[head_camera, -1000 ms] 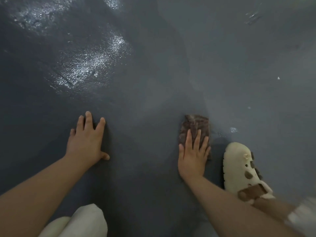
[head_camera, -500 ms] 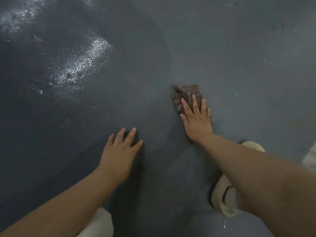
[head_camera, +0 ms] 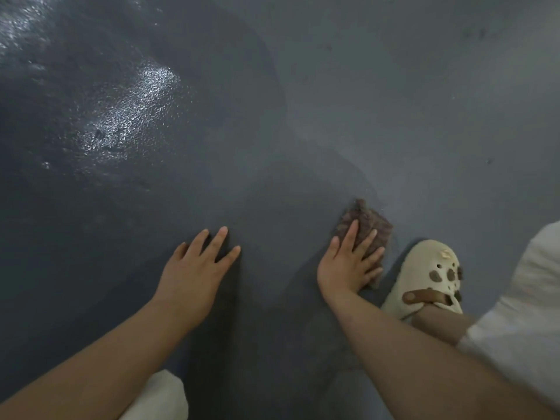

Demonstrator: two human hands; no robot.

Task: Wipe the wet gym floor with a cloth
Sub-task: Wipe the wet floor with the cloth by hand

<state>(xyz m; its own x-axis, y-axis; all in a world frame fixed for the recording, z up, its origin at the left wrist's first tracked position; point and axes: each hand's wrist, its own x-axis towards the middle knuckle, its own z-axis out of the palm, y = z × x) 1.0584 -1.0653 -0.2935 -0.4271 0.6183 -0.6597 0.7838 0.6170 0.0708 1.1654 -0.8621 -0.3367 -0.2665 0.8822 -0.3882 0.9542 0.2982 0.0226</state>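
Dim and grey overall; bright speckled glare on the wet floor (head_camera: pixel 127 116) toward the upper left, more at the top-left corner; soft shadows under both forearms; mild blur throughout, wide-angle bending at the edges

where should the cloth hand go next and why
Probably push the right hand, pressing flat on the cloth, forward and left toward the glossy wet patch; the floor to the right looks matte. The left hand braces flat.
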